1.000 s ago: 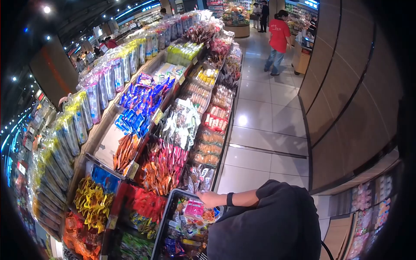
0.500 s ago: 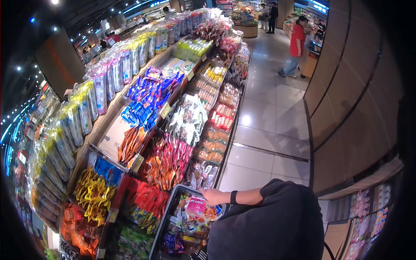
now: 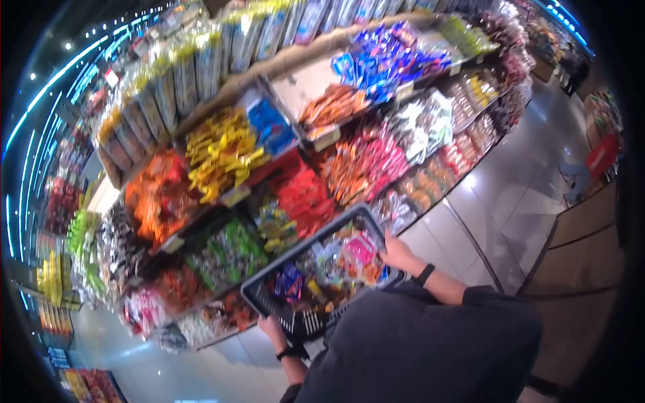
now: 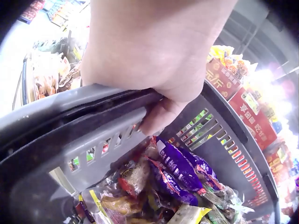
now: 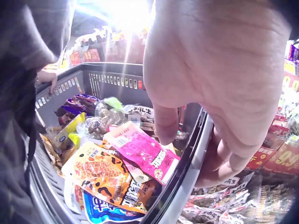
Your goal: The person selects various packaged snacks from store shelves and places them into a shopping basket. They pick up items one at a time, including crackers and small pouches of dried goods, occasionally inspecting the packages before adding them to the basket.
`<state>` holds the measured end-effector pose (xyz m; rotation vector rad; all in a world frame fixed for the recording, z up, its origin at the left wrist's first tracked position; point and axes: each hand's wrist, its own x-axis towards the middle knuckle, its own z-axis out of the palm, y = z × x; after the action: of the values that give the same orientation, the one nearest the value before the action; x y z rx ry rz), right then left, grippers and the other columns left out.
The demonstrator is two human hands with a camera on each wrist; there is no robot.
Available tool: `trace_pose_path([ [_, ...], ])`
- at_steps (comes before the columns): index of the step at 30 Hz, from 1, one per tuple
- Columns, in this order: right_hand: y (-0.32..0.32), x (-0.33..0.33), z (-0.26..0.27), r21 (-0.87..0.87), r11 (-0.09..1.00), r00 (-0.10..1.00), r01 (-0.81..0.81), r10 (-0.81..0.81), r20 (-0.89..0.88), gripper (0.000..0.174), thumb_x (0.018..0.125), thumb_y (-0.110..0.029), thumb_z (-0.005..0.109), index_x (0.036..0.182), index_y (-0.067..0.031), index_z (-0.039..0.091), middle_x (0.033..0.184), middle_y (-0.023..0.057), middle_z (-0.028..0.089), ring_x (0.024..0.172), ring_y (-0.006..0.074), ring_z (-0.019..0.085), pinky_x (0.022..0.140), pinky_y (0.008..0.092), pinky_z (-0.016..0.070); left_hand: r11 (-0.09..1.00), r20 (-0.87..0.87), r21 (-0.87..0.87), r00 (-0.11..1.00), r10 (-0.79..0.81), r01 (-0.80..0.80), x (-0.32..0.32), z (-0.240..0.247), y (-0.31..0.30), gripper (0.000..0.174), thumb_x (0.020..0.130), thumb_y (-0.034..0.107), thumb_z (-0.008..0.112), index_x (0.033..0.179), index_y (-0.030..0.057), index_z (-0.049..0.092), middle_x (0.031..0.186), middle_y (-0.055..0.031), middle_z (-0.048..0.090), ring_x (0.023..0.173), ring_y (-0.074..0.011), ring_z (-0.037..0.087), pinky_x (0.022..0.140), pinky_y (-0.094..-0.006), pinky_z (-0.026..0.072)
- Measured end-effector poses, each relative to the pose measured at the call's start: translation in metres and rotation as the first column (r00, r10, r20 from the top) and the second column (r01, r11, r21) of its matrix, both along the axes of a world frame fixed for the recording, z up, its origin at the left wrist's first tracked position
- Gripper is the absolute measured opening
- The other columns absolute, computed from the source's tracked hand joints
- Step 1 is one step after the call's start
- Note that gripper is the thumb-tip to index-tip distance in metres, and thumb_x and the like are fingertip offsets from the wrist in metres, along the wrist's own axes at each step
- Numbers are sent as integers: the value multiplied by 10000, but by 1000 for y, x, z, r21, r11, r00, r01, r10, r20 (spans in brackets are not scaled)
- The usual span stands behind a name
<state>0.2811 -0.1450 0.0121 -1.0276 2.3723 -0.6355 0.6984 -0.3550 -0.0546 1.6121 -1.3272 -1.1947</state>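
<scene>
A grey plastic shopping basket (image 3: 301, 250) with slotted walls is held between both hands. My left hand (image 3: 272, 334) grips its rim at the near left end; in the left wrist view the thumb (image 4: 161, 115) hooks down inside the wall. At the opposite end my right hand (image 3: 398, 252) holds the rim, thumb inside and fingers curled round the outside. Packaged snacks lie in the basket: a pink packet (image 5: 145, 150) over an orange one (image 5: 100, 170), a blue packet (image 5: 110, 211) near the side, and purple packets (image 4: 175, 163) toward the left end.
A tiered snack display borders the basket, with red packets (image 3: 306, 195), green packets (image 3: 232, 252) and yellow packets (image 3: 222, 158). Tall bagged goods (image 3: 161, 101) line its top. Tiled floor (image 3: 500, 195) runs along the right, where a person in red (image 3: 603, 156) stands.
The head view has swung left, so the display and the person in red shift rightward. The whole basket and my left hand on its rim now show. My right hand keeps its hold.
</scene>
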Motion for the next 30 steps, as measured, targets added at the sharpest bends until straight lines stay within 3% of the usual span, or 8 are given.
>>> trace_pose_path([
  [6, 2, -3, 1, 9, 999, 999, -32, 32, 23, 571, 809, -208, 661, 1195, 93, 366, 960, 329, 602, 858, 472, 618, 752, 522, 510, 997, -48, 69, 999, 23, -20, -3, 7, 1, 230, 616, -57, 551, 834, -47, 621, 756, -74, 649, 669, -193, 572, 636, -322, 460],
  [10, 11, -24, -7, -101, 993, 992, -68, 78, 102, 695, 903, -470, 568, 1204, 141, 431, 1102, 387, 563, 1058, 472, 576, 908, 480, 465, 995, -82, 92, 996, 34, -26, -2, 6, 0, 218, 613, -56, 568, 826, -45, 615, 775, -67, 637, 682, -193, 564, 642, -323, 451],
  [11, 12, -34, -7, -26, 1000, 976, -8, 14, 215, 726, 922, -527, 515, 1223, 132, 465, 1175, 385, 539, 1131, 461, 545, 951, 461, 443, 995, -71, 96, 997, 22, -15, -4, 8, -2, 218, 613, -56, 568, 826, -45, 615, 775, -67, 637, 682, -193, 564, 642, -323, 451],
  [15, 21, -66, -30, -194, 962, 948, 195, -133, 290, 548, 906, -416, 586, 1187, 47, 504, 1042, 310, 590, 1026, 441, 578, 936, 453, 449, 995, -10, 102, 1000, 5, -4, -4, 10, -1, 216, 610, -55, 571, 822, -45, 612, 784, -73, 634, 705, -199, 568, 660, -325, 455],
  [17, 24, -76, -50, -212, 953, 977, 215, -211, 42, 464, 840, -270, 663, 1157, 35, 516, 1018, 288, 562, 1019, 432, 567, 934, 454, 451, 994, 1, 107, 1000, 12, -12, -1, 9, -2, 223, 600, -56, 579, 821, -46, 612, 790, -84, 635, 706, -214, 576, 671, -326, 465],
  [20, 15, -93, -87, -164, 947, 948, 275, -295, -119, 394, 760, -118, 670, 1102, 27, 536, 1059, 260, 544, 1016, 416, 555, 905, 438, 462, 994, 25, 111, 1000, 0, -2, -1, 10, -2, 239, 593, -61, 579, 829, -43, 613, 794, -87, 635, 696, -213, 582, 667, -324, 468],
  [24, 0, -122, -126, -298, 930, 965, 218, -251, -77, 479, 764, -119, 657, 1207, 17, 532, 1161, 277, 505, 1081, 434, 524, 943, 450, 448, 992, -35, 122, 999, 35, -30, -5, 16, 1, 243, 589, -65, 573, 827, -36, 612, 784, -84, 633, 684, -206, 586, 651, -316, 466],
  [30, -30, -143, -137, -109, 946, 952, 305, -301, 53, 501, 759, -108, 622, 1252, -36, 568, 1300, 287, 437, 1156, 432, 513, 1013, 422, 440, 992, 18, 122, 1000, 5, -7, -5, 18, -2, 224, 590, -64, 557, 807, -29, 601, 773, -74, 625, 682, -197, 584, 639, -309, 471],
])
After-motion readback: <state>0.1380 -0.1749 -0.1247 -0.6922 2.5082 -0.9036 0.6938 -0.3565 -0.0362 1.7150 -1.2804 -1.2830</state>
